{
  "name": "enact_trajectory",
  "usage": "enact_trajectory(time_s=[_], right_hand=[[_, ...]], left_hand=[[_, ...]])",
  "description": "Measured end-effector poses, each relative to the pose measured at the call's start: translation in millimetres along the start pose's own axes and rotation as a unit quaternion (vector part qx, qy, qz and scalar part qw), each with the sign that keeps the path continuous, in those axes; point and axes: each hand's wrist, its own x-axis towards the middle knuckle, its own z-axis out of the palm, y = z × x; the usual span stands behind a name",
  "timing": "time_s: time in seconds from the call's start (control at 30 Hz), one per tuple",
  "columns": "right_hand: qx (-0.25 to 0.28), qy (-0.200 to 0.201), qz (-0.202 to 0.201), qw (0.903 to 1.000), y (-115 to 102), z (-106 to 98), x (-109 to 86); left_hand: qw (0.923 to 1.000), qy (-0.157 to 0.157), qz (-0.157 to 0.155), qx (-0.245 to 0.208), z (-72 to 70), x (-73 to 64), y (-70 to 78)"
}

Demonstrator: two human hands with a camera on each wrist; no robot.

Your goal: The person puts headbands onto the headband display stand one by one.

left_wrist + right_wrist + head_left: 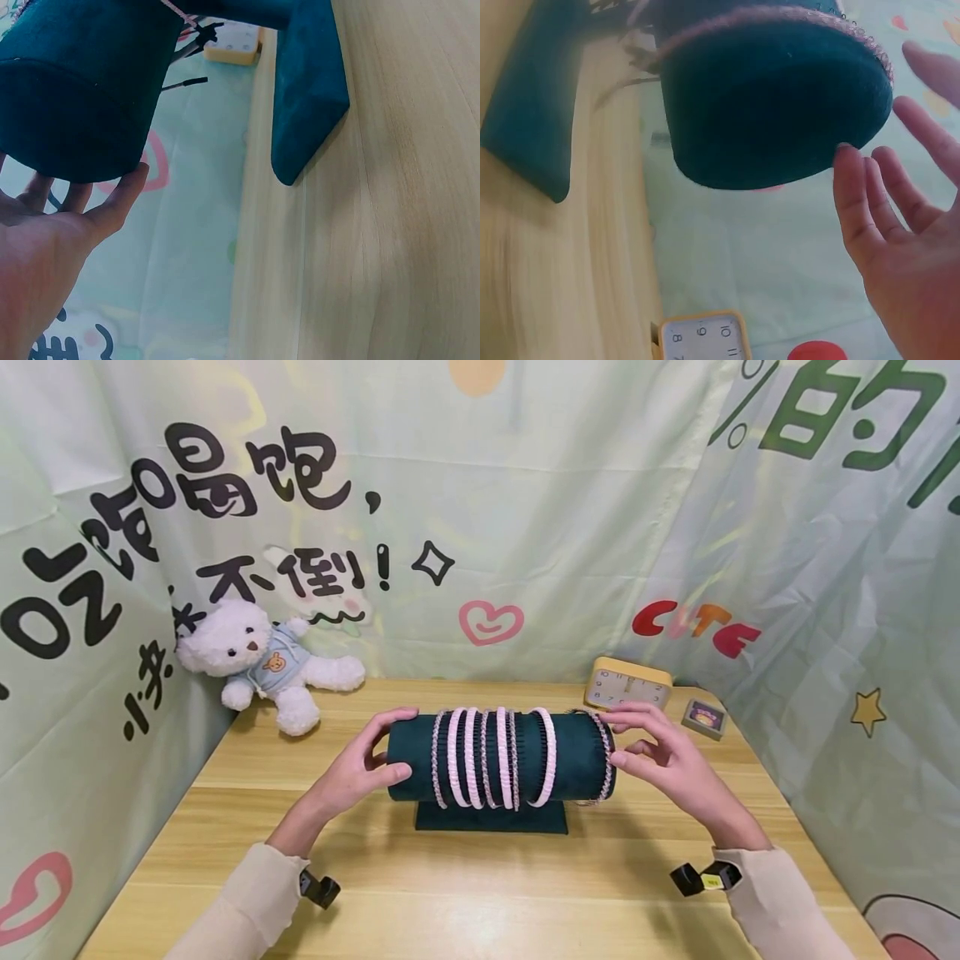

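Note:
A dark green padded headband stand [573, 752] lies lengthwise across the table on a flat base [491, 817]. Several headbands, some thick pink ones [551, 756] and some thin braided ones [437, 760], arch over its roll. My left hand [375, 756] grips the roll's left end, thumb in front and fingers over the top and behind. At the right end sits a braided headband [606, 764] with comb teeth along its edge. My right hand [660, 756] has its fingers fairly straight and spread, with the fingertips and thumb right at that headband and the roll's rim.
A white teddy bear [273, 664] in a blue top leans at the back left. Toward the back right stand a yellow clock [628, 685] and a small grey box [703, 718]. Printed curtains [525, 527] close in the wooden table [465, 893].

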Motion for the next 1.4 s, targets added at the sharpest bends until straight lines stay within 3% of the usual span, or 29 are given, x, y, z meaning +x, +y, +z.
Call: enact_trajectory(time_s=[0.27,0.6,1.4], right_hand=[[0.011,-0.040,-0.013,0.9991,9,3,-1.6],[-0.039,-0.027,-0.005,0.9989,10,13,4.8],[-0.083,-0.008,0.012,0.9964,1,38,18.3]], left_hand=[[1.0000,0.000,0.002,-0.004,0.7,0.1,1.0],[1.0000,0.001,0.002,-0.003,0.5,0.1,0.9],[1.0000,0.000,0.002,-0.003,0.6,0.0,0.7]])
